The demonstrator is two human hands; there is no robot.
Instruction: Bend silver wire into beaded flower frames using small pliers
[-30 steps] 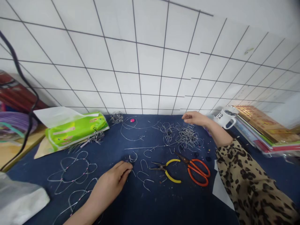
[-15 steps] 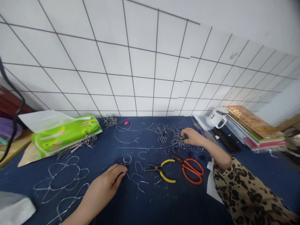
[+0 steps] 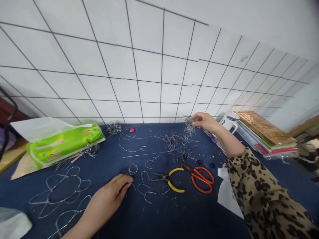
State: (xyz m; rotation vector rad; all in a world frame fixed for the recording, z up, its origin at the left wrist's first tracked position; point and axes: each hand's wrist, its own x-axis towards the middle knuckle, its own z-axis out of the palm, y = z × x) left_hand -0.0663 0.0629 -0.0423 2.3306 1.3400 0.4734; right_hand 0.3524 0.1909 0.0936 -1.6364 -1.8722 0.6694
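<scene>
My right hand (image 3: pixel 204 121) is stretched to the back of the blue cloth near the tiled wall, fingers closed on a tangle of thin wire (image 3: pixel 189 126). Just in front of it spreads a looser wire tangle (image 3: pixel 173 141). My left hand (image 3: pixel 116 189) rests on the cloth with fingers pressed together; what they hold, if anything, is hidden. A small bent wire (image 3: pixel 133 170) lies at its fingertips. To its right are curved wire pieces (image 3: pixel 145 189), then yellow-handled pliers (image 3: pixel 171 179) with handles apart and orange-handled scissors (image 3: pixel 199 177).
Flower-shaped wire loops (image 3: pixel 61 191) with pink beads lie at left, below a green tissue pack (image 3: pixel 66 142). Another wire bundle (image 3: pixel 114 127) and a pink object (image 3: pixel 132 130) sit by the wall. At right are a white mug (image 3: pixel 229 121), stacked books (image 3: pixel 269 136) and white paper (image 3: pixel 228 192).
My right hand has moved back toward the wall, carrying a clump of wire away from the tangle. My left hand stays in place; the view has shifted slightly.
</scene>
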